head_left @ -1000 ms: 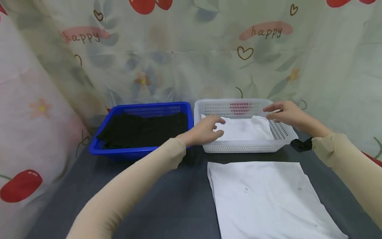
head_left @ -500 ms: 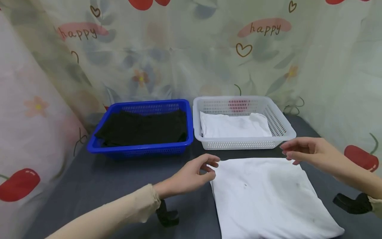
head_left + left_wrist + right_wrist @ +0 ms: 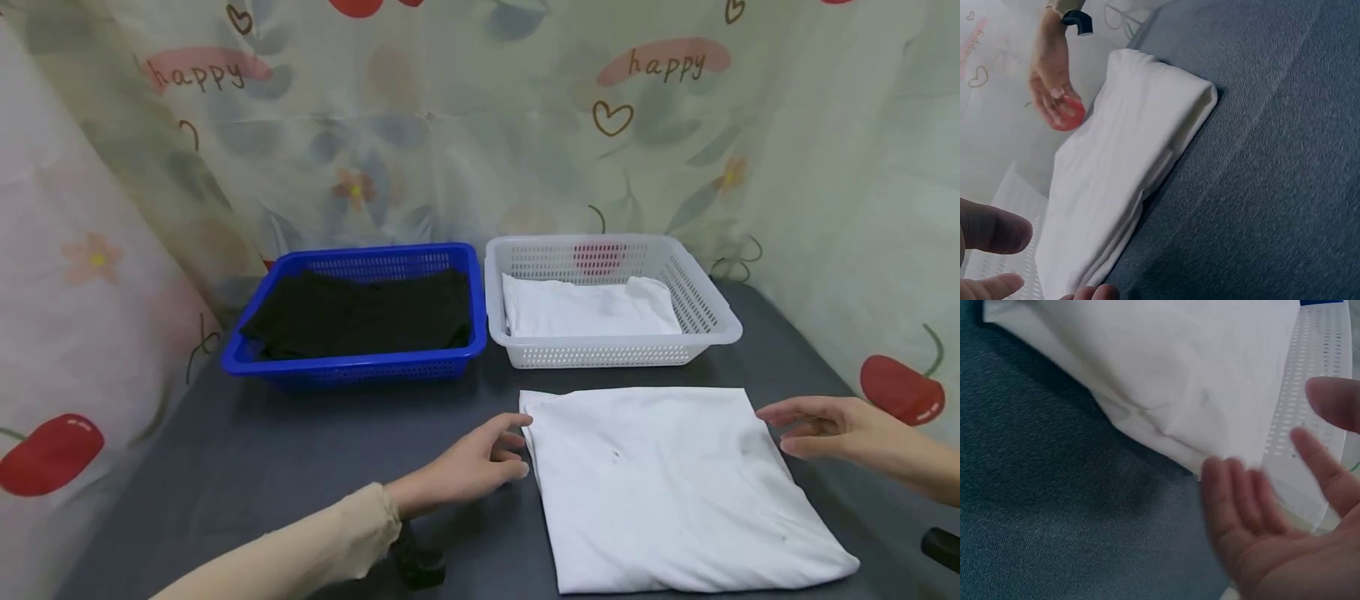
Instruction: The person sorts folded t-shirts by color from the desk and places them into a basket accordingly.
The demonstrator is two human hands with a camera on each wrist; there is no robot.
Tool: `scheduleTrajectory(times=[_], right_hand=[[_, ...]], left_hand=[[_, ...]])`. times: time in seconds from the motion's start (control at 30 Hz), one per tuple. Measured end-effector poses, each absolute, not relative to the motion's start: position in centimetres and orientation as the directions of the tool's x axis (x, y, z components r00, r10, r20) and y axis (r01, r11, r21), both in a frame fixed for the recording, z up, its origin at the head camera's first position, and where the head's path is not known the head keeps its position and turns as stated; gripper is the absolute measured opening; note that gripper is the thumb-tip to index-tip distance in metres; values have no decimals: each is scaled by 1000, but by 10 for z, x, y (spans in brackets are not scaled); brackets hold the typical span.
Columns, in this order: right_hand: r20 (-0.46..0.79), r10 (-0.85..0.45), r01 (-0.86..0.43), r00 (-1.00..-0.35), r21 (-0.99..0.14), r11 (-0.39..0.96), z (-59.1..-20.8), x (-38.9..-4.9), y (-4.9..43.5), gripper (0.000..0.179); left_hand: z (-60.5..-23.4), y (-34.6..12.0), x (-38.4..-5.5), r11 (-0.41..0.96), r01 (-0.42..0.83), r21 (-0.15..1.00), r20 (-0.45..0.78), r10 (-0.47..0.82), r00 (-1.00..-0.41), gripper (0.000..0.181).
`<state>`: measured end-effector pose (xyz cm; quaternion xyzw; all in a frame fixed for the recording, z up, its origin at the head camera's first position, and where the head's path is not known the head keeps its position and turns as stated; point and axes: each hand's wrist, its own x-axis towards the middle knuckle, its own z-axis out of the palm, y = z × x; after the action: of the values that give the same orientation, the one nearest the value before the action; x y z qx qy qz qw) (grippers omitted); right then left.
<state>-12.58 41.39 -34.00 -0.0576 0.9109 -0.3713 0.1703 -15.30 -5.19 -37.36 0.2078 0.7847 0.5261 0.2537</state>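
Note:
A folded white cloth (image 3: 667, 492), with a few small dark specks, lies flat on the dark table in the head view. At its left edge my left hand (image 3: 472, 467) hovers with fingers loosely bent, fingertips right by the far left corner. Off the right edge, near the far right corner, is my right hand (image 3: 840, 429), fingers relaxed and holding nothing. From the left wrist, the cloth's layered fold (image 3: 1147, 194) shows along one side. In the right wrist view the fingers (image 3: 1235, 494) spread apart close to the cloth's corner.
Behind the cloth stands a white perforated basket (image 3: 607, 354) with a folded white cloth (image 3: 585, 308) inside. To its left, a blue basket (image 3: 360, 362) contains dark folded fabric (image 3: 367, 312). A printed curtain (image 3: 480, 150) hangs behind and at both sides.
Both hands have come back from the white basket towards me and parted to either side of the folded white cloth on the table. The baskets' contents look the same.

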Motion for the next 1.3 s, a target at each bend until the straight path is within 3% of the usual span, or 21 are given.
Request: scheduleTrajectory(times=[0.27, 0.47, 0.73, 0.87, 1.1, 1.3], right_hand=[[-379, -276, 88, -883, -712, 696, -346, -128, 427, 58], [-437, -316, 129, -842, -732, 669, -360, -126, 433, 59], [-428, -410, 171, -805, -830, 531, -379, -124, 437, 56], [-464, -391, 254, -795, -840, 479, -385, -128, 435, 55], [-476, -426, 353, -770, -873, 338, -390, -133, 427, 54], [-459, -433, 344, -776, -883, 320, -388, -128, 414, 51]], left_hand=[[-382, -53, -150, 163, -117, 980, -192, 593, -782, 61], [-387, -53, -147, 119, -164, 979, -203, 583, -787, 60], [-396, -44, -140, 82, -232, 969, -235, 586, -775, 59], [-396, -32, -137, 95, -261, 961, -267, 581, -769, 57], [-393, -9, -138, 245, -130, 961, -246, 539, -805, 52], [-402, 2, -141, 255, -75, 964, -183, 431, -884, 51]])
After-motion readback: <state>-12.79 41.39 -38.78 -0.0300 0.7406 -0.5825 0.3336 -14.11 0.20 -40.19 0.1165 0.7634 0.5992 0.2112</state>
